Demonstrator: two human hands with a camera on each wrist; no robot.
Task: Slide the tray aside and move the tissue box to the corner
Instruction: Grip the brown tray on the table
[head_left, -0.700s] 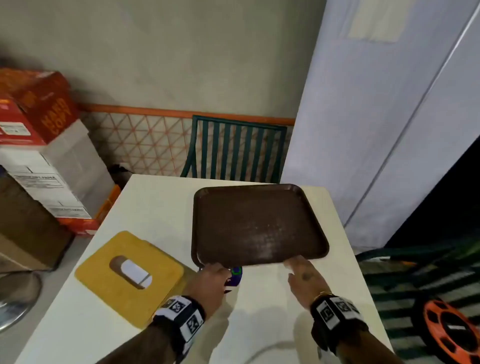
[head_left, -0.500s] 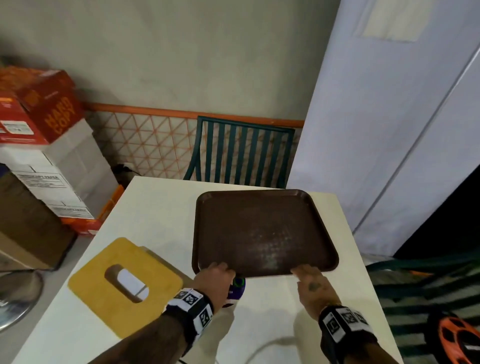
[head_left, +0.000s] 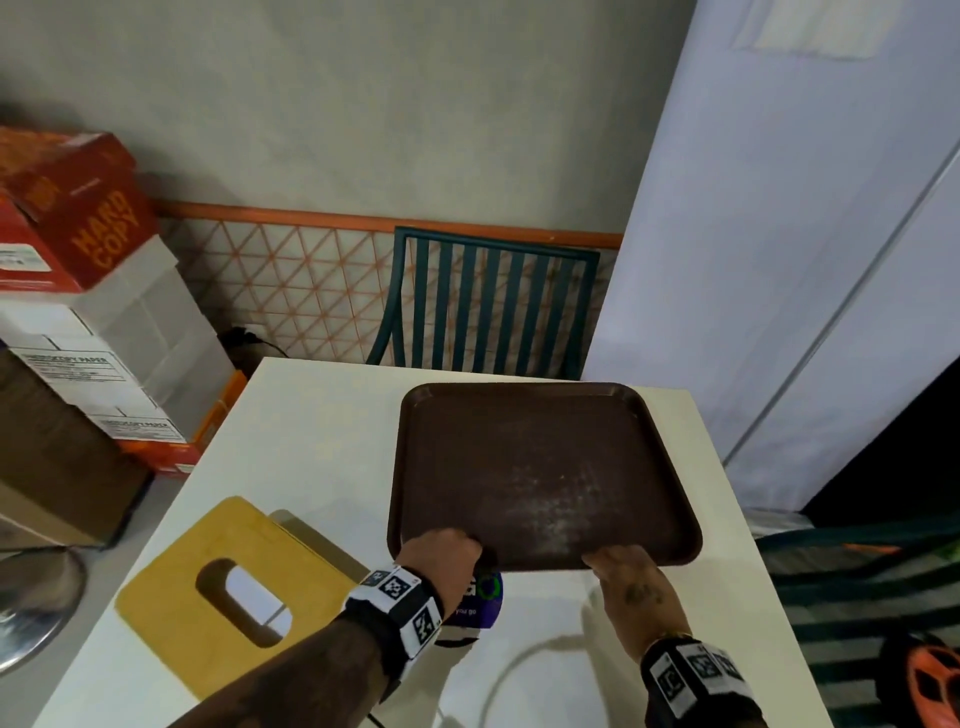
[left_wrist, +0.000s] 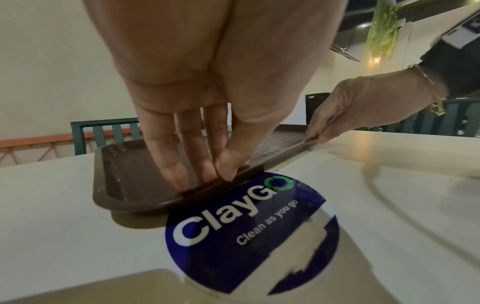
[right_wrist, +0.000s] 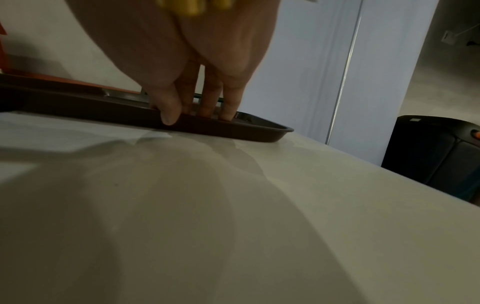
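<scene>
tray-sliding step. both hands, left hand (head_left: 441, 558) and right hand (head_left: 631, 577), pinch near rim of tray (head_left: 535, 467), far right on table (head_left: 311, 441). tissue box (head_left: 223, 587) near left, untouched; next, probably release tray.

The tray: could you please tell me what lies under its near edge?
Under the tray's near rim, a round blue sticker on the white table shows partly; its far part is covered. Whatever else lies beneath is hidden.

Left hand (head_left: 440, 558): grip closed, thumb opposing fingers (left_wrist: 166, 158) in a pinch. Right hand (head_left: 631, 584): same pinch grip, thumb under, fingers (right_wrist: 207, 102) above. Both forearms extended forward.
</scene>
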